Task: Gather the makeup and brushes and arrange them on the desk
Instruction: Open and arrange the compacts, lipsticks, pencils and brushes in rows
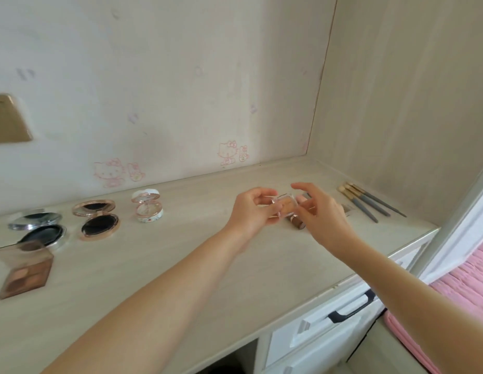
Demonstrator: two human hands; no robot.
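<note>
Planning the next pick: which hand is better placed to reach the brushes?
Right, probably. Both hands hold the clear compact, but the right hand is close beside the brushes, while the left hand is farther from them.

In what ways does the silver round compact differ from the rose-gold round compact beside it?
The silver compact has a shiny chrome-like rim; the rose-gold compact has a pinkish metallic rim. The silver compact lies farther left, next to the brown palette; the rose-gold compact lies nearer the white compact. Both are round, open and dark inside.
</note>
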